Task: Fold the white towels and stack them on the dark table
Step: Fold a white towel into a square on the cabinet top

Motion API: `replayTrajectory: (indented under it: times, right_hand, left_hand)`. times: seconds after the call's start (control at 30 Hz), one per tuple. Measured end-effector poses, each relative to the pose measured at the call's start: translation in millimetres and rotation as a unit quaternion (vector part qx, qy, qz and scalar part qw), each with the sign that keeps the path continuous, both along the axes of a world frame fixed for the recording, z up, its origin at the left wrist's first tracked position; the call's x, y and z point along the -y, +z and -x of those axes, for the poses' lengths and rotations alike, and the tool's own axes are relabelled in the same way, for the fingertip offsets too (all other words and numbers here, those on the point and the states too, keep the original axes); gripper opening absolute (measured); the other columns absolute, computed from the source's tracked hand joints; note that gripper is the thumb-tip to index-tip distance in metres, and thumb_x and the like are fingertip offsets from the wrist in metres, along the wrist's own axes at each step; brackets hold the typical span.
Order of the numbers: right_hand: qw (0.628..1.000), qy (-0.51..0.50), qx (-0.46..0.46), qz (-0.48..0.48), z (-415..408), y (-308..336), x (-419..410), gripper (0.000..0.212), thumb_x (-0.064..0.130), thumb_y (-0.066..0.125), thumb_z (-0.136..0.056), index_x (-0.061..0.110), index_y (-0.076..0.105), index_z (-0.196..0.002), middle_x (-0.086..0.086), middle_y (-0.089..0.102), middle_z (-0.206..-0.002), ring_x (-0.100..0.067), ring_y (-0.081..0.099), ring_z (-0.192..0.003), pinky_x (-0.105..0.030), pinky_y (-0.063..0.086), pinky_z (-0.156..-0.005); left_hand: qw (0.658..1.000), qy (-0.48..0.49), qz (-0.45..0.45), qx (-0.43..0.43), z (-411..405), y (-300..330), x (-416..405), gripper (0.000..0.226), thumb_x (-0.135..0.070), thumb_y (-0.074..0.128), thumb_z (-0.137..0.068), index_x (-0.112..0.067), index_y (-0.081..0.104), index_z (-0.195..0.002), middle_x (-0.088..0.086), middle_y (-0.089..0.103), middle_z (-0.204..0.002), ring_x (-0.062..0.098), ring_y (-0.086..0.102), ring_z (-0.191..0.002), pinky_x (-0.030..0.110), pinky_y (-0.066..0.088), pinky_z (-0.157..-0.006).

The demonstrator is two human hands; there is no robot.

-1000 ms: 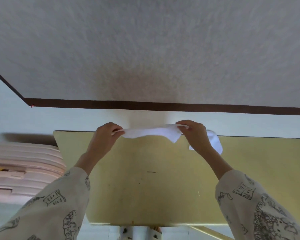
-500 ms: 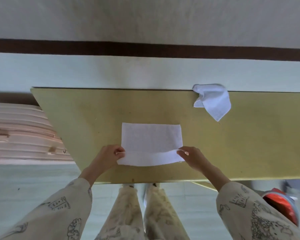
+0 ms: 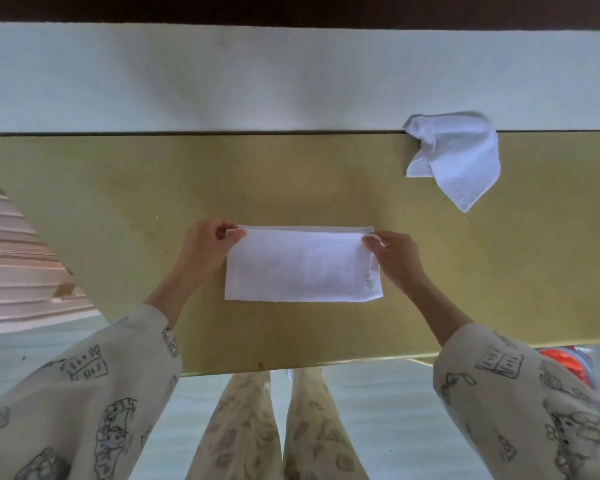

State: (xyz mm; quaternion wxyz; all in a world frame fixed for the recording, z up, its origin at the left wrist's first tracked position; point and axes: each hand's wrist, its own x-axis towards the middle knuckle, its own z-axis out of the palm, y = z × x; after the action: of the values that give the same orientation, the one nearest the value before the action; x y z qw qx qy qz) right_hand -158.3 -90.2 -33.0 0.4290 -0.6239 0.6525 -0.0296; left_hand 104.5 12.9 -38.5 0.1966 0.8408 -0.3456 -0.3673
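Below me the table (image 3: 326,174) shows as a yellowish, matte top with a few small specks and scuffs, its far edge butting a pale wall and its near edge just over my legs. Its left edge runs off on a slant toward a stack of pink ribbed panels (image 3: 18,258) at the left of the view. A dark band crosses the very top of the view. Pale floor (image 3: 378,410) lies under the near edge.

Past the near right corner something red (image 3: 568,362) pokes out, mostly hidden by my sleeve, and I can't tell what it is. A small printed tag sits near the near right corner of the towel (image 3: 302,265); its marks are too small to read. The right end of the table is cut off.

That towel lies flat in the middle of the table, folded over into a long rectangle, its long sides parallel to the near edge. My left hand (image 3: 205,247) pinches its far left corner, thumb and fingers curled on the cloth. My right hand (image 3: 395,258) pinches the far right corner the same way, fingers bent over the edge. Both forearms reach forward from patterned sleeves.

A second towel (image 3: 458,161) sits crumpled at the far edge toward the right, one bit hanging over that edge, well apart from my hands.
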Motion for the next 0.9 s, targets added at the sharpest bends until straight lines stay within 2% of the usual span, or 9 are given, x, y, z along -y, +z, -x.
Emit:
replayTrajectory:
  times: [0.1,0.17,0.23,0.3,0.33,0.43,0.53,0.77,0.9]
  right_hand:
    - [1.000,-0.010,-0.016,0.002,-1.7,-9.7,4.0,0.017,0.016,0.056,-0.089,0.008,0.069,-0.097,-0.004,0.063,-0.083,-0.016,0.053,-0.079,-0.019,0.032,-0.054]
    - [1.000,-0.006,-0.028,0.003,-2.6,-12.7,5.6,0.015,0.017,0.054,-0.091,0.008,0.066,-0.094,-0.002,0.058,-0.077,-0.018,0.050,-0.076,-0.014,0.032,-0.053]
    - [0.999,0.014,-0.050,0.001,-3.9,-14.2,8.8,0.015,0.019,0.052,-0.092,0.008,0.060,-0.086,0.000,0.054,-0.071,-0.020,0.049,-0.073,-0.019,0.032,-0.053]
    - [0.997,0.033,-0.068,-0.002,-5.9,-16.1,14.6,0.018,0.021,0.051,-0.092,0.006,0.059,-0.086,-0.001,0.056,-0.076,-0.020,0.050,-0.075,-0.028,0.032,-0.058]
    - [0.996,0.042,-0.079,-0.007,-6.9,-17.1,17.3,0.019,0.023,0.051,-0.092,0.007,0.059,-0.085,-0.001,0.056,-0.079,-0.020,0.050,-0.076,-0.027,0.032,-0.062]
    - [0.991,0.069,-0.115,-0.020,-9.9,-19.2,24.3,0.029,0.024,0.050,-0.091,0.015,0.046,-0.064,0.002,0.050,-0.067,-0.022,0.048,-0.073,-0.028,0.031,-0.057]
    - [0.989,0.065,-0.125,-0.034,-12.2,-20.6,28.3,0.037,0.023,0.051,-0.089,0.019,0.037,-0.055,0.004,0.043,-0.059,-0.023,0.045,-0.069,-0.026,0.028,-0.050]
    - [0.989,0.069,-0.126,-0.044,-13.5,-20.9,32.6,0.034,0.023,0.050,-0.088,0.018,0.041,-0.056,-0.006,0.054,-0.071,-0.024,0.048,-0.070,-0.028,0.029,-0.053]
    - [0.989,0.082,-0.119,-0.042,-11.2,-19.9,30.1,0.021,0.028,0.048,-0.092,0.017,0.050,-0.075,-0.003,0.053,-0.076,-0.022,0.047,-0.074,-0.025,0.031,-0.065]
  left_hand:
    - [1.000,0.013,-0.017,0.006,0.8,-6.1,5.3,0.022,-0.027,0.059,-0.088,-0.008,0.065,-0.098,0.000,0.057,-0.083,0.016,0.050,-0.079,0.023,0.033,-0.068]
    - [0.999,0.020,-0.025,0.006,0.8,-8.0,7.1,0.019,-0.027,0.059,-0.088,-0.010,0.063,-0.094,-0.005,0.054,-0.075,0.015,0.049,-0.075,0.022,0.032,-0.059]
    - [0.999,0.019,-0.031,0.008,0.8,-9.4,9.3,0.017,-0.027,0.058,-0.088,-0.010,0.061,-0.090,-0.009,0.052,-0.071,0.012,0.048,-0.068,0.018,0.032,-0.054]
    - [0.999,0.019,-0.036,0.008,0.4,-11.0,10.9,0.016,-0.026,0.057,-0.088,-0.010,0.060,-0.089,-0.010,0.051,-0.071,0.006,0.046,-0.064,0.017,0.031,-0.053]
    - [0.999,0.021,-0.037,0.006,0.4,-11.4,11.1,0.016,-0.026,0.057,-0.089,-0.010,0.060,-0.088,-0.009,0.051,-0.072,0.004,0.045,-0.063,0.017,0.031,-0.053]
    - [0.999,0.023,-0.036,-0.001,0.8,-12.3,12.2,0.014,-0.023,0.056,-0.089,-0.010,0.058,-0.087,-0.007,0.051,-0.072,0.005,0.044,-0.062,0.018,0.031,-0.052]
    - [0.999,0.025,-0.033,-0.004,1.9,-12.0,12.9,0.012,-0.021,0.055,-0.089,-0.010,0.056,-0.084,-0.007,0.050,-0.071,0.006,0.044,-0.061,0.018,0.030,-0.051]
    - [0.999,0.035,-0.029,0.004,4.6,-12.8,14.5,0.014,-0.018,0.054,-0.088,-0.005,0.057,-0.085,-0.004,0.050,-0.070,0.007,0.042,-0.060,0.018,0.031,-0.051]
    - [0.999,0.038,-0.037,0.000,4.3,-13.5,15.1,0.016,-0.021,0.054,-0.088,-0.005,0.057,-0.088,-0.004,0.050,-0.072,0.008,0.043,-0.060,0.020,0.031,-0.051]
